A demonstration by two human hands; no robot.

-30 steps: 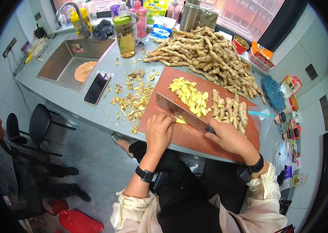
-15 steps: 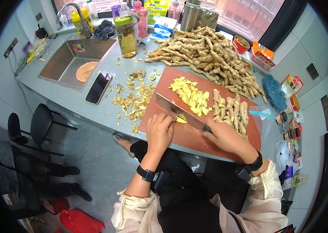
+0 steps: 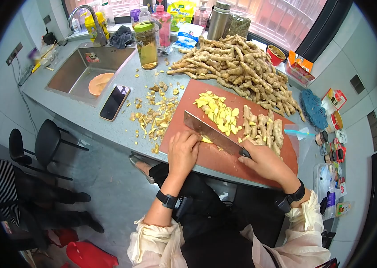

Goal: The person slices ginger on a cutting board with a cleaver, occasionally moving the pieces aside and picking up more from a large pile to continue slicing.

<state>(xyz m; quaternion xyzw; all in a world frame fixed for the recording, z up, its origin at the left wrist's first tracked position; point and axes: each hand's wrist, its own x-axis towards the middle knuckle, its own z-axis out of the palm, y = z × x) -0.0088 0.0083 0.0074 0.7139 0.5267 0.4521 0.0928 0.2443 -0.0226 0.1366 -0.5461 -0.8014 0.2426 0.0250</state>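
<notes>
Right now our right hand (image 3: 266, 161) is clenched around the handle of the broad steel cleaver (image 3: 213, 134), its blade angled across the reddish-brown cutting board (image 3: 224, 156). Our left hand (image 3: 182, 149) is curled down over a small yellow piece of peeled ginger (image 3: 206, 140) that sits on the board right at the blade's edge, fingertips tucked just beside the steel. That closeness is the worry: if the knuckles flatten or the little piece rolls, we judge the edge could catch a finger. The stub looks short, so grip on it may slip. Beyond the blade lie the pile of pale yellow ginger slices (image 3: 219, 111) and a row of peeled ginger roots (image 3: 264, 127); a wide swing could scatter them. The black phone (image 3: 114, 102) lies on the grey tabletop (image 3: 86, 120) near the peelings.
</notes>
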